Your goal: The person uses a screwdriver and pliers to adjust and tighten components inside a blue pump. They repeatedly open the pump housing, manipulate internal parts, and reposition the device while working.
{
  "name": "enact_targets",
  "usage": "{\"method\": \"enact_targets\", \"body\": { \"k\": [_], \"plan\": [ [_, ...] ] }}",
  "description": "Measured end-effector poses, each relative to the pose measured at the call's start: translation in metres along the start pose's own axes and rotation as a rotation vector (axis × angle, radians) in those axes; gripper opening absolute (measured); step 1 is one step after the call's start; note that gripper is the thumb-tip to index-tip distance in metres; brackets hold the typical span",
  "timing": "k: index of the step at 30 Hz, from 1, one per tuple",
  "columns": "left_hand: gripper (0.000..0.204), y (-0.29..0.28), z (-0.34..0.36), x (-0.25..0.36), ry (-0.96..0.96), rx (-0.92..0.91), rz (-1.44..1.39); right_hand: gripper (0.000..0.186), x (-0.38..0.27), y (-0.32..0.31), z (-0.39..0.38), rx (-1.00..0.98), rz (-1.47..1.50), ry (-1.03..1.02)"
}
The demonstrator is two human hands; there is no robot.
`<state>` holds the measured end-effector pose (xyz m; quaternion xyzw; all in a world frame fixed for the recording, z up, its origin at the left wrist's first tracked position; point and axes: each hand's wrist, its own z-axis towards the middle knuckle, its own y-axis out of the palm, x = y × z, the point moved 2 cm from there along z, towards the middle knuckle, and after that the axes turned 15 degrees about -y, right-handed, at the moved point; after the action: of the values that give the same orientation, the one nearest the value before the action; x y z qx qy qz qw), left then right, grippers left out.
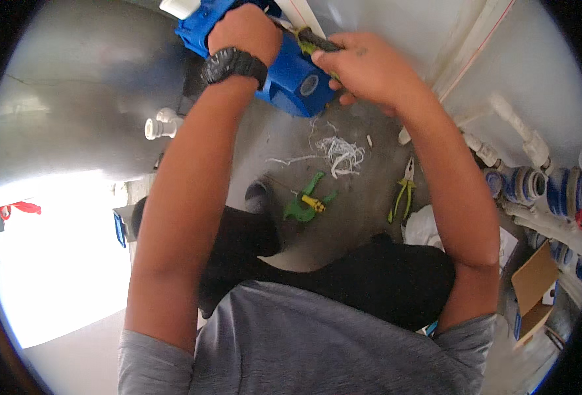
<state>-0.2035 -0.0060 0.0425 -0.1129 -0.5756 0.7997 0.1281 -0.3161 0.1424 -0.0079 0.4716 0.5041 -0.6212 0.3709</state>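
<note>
Where the left side of the workspace begins, a white pipe fitting [159, 127] projects from the grey wall. To its right, the left hand [246, 33], with a black watch [230, 66] at the wrist, is positioned over the blue box [297, 85]; its fingers are hidden, so its grip cannot be determined. The blue box is located at the top centre, beneath both hands. Below it on the grey floor [363, 224] lies a green tool with a yellow part [309, 203]. Farther right, a tangle of white string [342, 155] lies near the blue box. Above the string, the right hand [375, 69] is closed around the green-and-black handles of a hand tool [309, 41], whose tip points toward the left hand. Next, green-handled pliers [404, 191] lie on the floor. At far right, an open cardboard box [533, 289] sits below white pipes [534, 148].
</note>
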Motion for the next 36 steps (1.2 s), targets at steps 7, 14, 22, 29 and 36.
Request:
{"method": "enact_targets", "body": {
  "k": [7,14,22,29,36],
  "plan": [
    [0.029,0.004,-0.005,-0.003,-0.077,-0.041,-0.111,0.044,-0.002,0.010,-0.002,0.137,-0.015,-0.110],
    [0.027,-0.021,0.004,-0.022,0.160,-0.274,-0.406,0.042,0.006,0.011,-0.008,0.163,-0.025,-0.114],
    [0.025,0.044,-0.091,-0.105,1.308,-0.580,-0.352,0.036,-0.007,0.002,0.000,0.003,-0.096,-0.054],
    [0.024,0.230,-0.349,-0.112,1.402,-1.210,0.310,0.027,-0.036,0.009,-0.010,0.074,-0.031,0.072],
    [0.034,0.221,-0.369,-0.102,0.863,-1.282,0.107,0.035,-0.033,0.003,-0.007,0.017,-0.140,0.109]
  ]
}}
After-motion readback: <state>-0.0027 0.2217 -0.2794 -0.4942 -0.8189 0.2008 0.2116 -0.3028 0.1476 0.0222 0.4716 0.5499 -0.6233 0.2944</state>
